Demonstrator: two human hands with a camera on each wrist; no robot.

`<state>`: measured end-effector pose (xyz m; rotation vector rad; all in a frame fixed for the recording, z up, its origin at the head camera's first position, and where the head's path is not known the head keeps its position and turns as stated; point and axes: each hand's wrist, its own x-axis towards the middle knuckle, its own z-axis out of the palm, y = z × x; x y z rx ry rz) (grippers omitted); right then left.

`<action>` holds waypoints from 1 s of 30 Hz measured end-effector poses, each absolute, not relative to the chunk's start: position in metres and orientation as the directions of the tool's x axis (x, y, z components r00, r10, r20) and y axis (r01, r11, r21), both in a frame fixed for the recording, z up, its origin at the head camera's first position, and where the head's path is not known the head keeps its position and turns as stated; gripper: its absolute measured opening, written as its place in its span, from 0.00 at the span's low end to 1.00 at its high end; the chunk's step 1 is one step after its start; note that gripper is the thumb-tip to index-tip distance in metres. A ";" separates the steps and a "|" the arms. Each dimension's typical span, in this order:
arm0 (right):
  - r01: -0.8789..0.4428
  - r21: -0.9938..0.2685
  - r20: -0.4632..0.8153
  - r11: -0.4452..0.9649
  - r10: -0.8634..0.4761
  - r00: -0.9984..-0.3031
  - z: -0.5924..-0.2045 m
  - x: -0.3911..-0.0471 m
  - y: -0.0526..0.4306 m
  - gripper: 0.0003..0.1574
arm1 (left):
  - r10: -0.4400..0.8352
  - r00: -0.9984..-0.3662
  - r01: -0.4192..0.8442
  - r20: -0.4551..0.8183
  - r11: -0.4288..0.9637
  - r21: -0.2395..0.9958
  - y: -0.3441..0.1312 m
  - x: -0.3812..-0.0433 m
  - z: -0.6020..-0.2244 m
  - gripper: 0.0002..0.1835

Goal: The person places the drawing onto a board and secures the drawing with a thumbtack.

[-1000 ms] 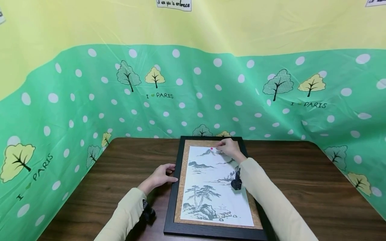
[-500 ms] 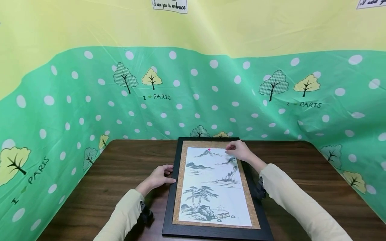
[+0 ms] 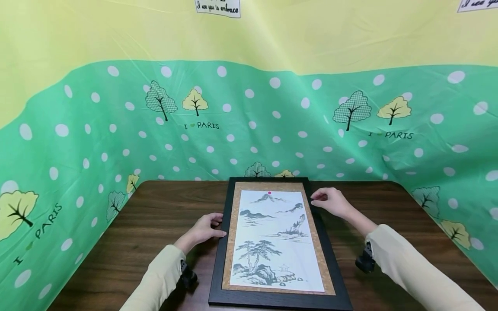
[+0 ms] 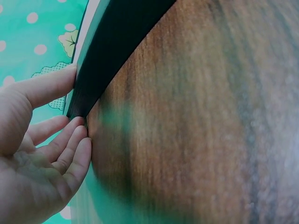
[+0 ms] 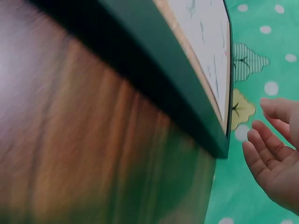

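A black-framed cork board (image 3: 256, 186) lies on the table, and over the cork is a white sheet (image 3: 268, 229) printed with an ink landscape of mountains and pines. A pink-red round pin head (image 3: 269, 193) marks the middle of the sheet's top edge. Along the frame's left side, my left hand (image 3: 200, 231) rests its thumb and fingertips against the black frame (image 4: 119, 39), fingers fairly straight. My right hand (image 3: 333, 202) hovers just off the frame's upper right side. In the right wrist view, its loosely bent fingers (image 5: 266, 151) hold nothing.
The brown wooden table (image 3: 167, 207) extends to both sides of the frame. A green and yellow printed cloth (image 3: 249, 108) hangs behind and around it, close to the table's back edge. Each wrist carries a small black camera (image 3: 365, 258).
My right hand has left the top of the sheet and drawn right, past the frame's edge. My left hand stays at the left side. The view has shifted slightly.
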<state>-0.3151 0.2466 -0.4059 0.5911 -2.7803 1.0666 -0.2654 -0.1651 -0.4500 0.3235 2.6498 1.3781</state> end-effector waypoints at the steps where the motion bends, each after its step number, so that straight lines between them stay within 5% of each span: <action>1: -0.388 -0.619 0.233 0.683 -0.311 -0.921 -0.407 -0.313 0.251 0.10 | 0.254 -0.967 0.129 -0.021 0.558 0.820 -0.165 -0.265 -0.450 0.30; 30: -0.322 -0.591 0.222 0.740 -0.235 -0.947 -0.425 -0.281 0.313 0.15 | 0.263 -0.965 0.163 0.003 0.589 0.791 -0.172 -0.263 -0.442 0.31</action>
